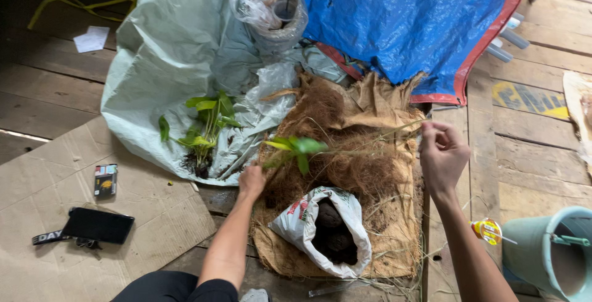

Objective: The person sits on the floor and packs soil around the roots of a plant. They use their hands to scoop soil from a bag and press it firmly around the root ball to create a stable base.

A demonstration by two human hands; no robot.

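Left hand [251, 182] is gripping a green seedling [295, 149] on coconut fibre [351, 166], while right hand [441, 154] is pinching a fibre strand [376, 134] taut for binding.

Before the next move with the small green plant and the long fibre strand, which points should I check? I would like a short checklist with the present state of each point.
1. Left hand grips the base of the small green-leaved plant: ok.
2. Right hand pinches the end of the long thin fibre strand: ok, fingers closed.
3. Strand is stretched between both hands: cannot tell; it blurs into the brown coconut fibre heap.
4. White plastic bag of dark soil is open and within reach: ok.
5. Second green seedling lies apart on the pale plastic sheet: ok.
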